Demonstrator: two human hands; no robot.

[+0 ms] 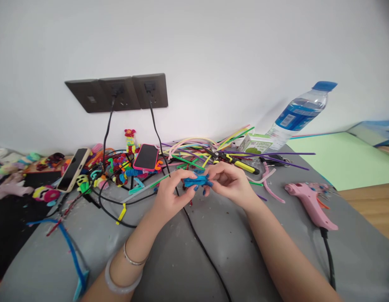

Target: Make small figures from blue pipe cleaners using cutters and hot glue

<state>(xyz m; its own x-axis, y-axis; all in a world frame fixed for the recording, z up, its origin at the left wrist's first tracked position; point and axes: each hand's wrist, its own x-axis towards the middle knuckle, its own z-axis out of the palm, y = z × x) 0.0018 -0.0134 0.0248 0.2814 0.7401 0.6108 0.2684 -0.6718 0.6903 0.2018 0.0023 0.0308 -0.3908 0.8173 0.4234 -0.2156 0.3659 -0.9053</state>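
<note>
Both hands meet over the middle of the grey table, pinching a small blue piece of bent pipe cleaner between them. My left hand grips its left end with thumb and fingertips. On the other end, the thumb and fingers of my right hand are closed, partly covering it. The piece is folded into several strands, and its exact shape is hard to make out. Just behind my right hand lie yellow-handled pliers. A long blue pipe cleaner lies apart at the left front.
Loose pipe cleaners are piled along the wall. A pink glue gun lies at right, near a tilted water bottle. Two phones, a pink-edged one and a beige-edged one, sit among small figures. A black cable crosses beneath my hands.
</note>
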